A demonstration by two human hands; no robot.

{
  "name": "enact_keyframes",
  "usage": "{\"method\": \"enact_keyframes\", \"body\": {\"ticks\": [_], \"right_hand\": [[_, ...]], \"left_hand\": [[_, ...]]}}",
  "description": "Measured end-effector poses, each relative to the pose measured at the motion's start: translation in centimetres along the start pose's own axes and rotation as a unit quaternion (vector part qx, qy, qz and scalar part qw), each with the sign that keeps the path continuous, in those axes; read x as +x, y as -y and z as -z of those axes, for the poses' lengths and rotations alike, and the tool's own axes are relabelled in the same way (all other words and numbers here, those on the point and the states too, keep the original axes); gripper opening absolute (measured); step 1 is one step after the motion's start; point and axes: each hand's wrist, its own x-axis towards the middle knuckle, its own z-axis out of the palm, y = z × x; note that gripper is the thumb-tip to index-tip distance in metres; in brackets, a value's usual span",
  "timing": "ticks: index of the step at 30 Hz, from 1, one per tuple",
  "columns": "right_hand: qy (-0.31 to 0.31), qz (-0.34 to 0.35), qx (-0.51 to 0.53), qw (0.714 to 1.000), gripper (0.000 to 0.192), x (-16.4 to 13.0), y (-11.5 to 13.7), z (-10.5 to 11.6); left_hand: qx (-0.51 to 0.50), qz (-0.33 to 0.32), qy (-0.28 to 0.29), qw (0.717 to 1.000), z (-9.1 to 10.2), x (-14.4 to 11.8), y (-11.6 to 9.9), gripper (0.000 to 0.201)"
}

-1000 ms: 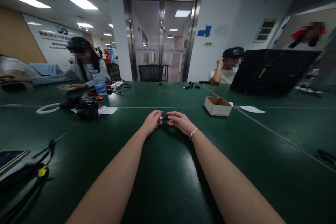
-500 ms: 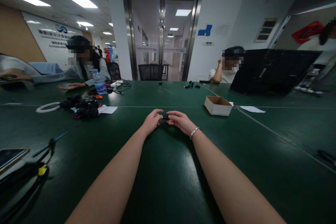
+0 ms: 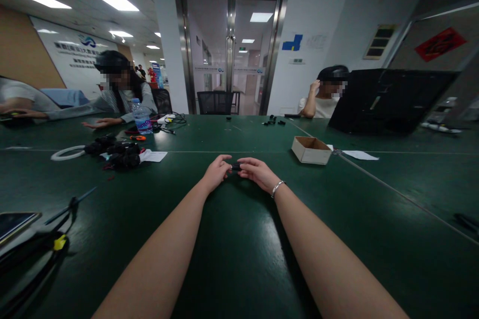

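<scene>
Between my two hands, just above the green table (image 3: 239, 229), is a small black piece (image 3: 235, 166), too small and too covered by fingers to name. My left hand (image 3: 217, 173) pinches its left end with the fingertips. From the other side, my right hand (image 3: 258, 173) grips the right end, thumb and fingers closed around it. A silver bracelet (image 3: 277, 188) circles my right wrist. Beyond my right hand stands an open cardboard box (image 3: 310, 151); its inner floor is hidden from this angle.
Black gear (image 3: 125, 154), a white ring (image 3: 68, 153) and a water bottle (image 3: 142, 118) are on the left. Nearer lie a phone (image 3: 17, 227) and black straps (image 3: 56, 249). Small black pieces (image 3: 273, 120) lie farther back. A large black screen (image 3: 389, 102) stands right. Several people sit around.
My hands and the black piece stay almost where they were. At the far right, a person seen earlier near the red wall decoration is out of view.
</scene>
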Motion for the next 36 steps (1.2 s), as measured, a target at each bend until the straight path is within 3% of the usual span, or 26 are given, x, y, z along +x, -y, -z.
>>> {"method": "enact_keyframes", "body": {"ticks": [36], "right_hand": [[-0.003, -0.002, 0.004, 1.000, 0.018, 0.03, 0.06, -0.12]], "left_hand": [[-0.010, -0.007, 0.016, 1.000, 0.05, 0.04, 0.03, 0.031]]}}
